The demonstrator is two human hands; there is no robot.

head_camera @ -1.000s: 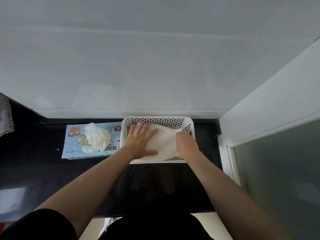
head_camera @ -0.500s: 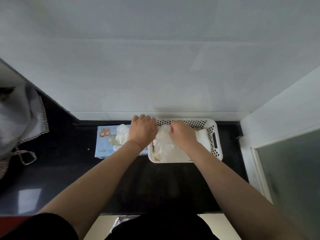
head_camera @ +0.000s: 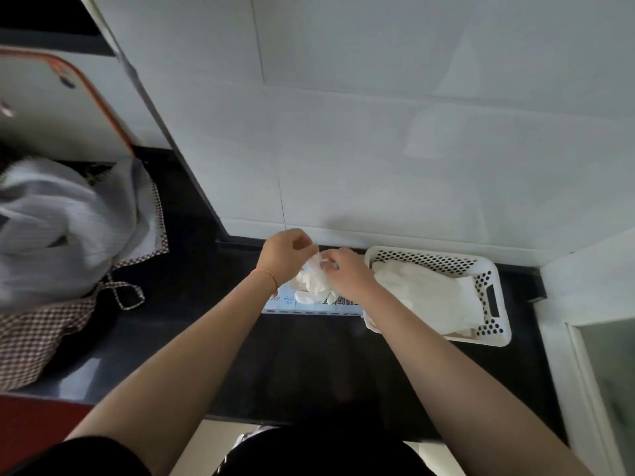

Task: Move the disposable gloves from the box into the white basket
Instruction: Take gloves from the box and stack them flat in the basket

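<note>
Hands meet over the glove box, a pale blue carton lying flat on the dark counter just left of the white basket. The left hand has its fingers curled at the upper edge of the white tuft of gloves that stands out of the box opening; the right hand has its fingertips curled into the same tuft from the right. Both appear to pinch glove material, though motion blur leaves the exact contact uncertain. A flattened layer of gloves already moved lies inside the basket.

Handling, as a judgement: the gloves are thin film, very light, limp and slightly clingy, so neighbouring ones are likely to trail out together. A good hold is low on the tuft, near the opening, gathering a bunch rather than one loose fingertip; the carton is light enough to lift with the pull unless one hand steadies it.

Compared with one second earlier, both hands have left the basket, where they were pressing the layer flat, and have crossed left to the box. The view has also swung left, bringing a grey cloth with checked trim into the frame.
</note>
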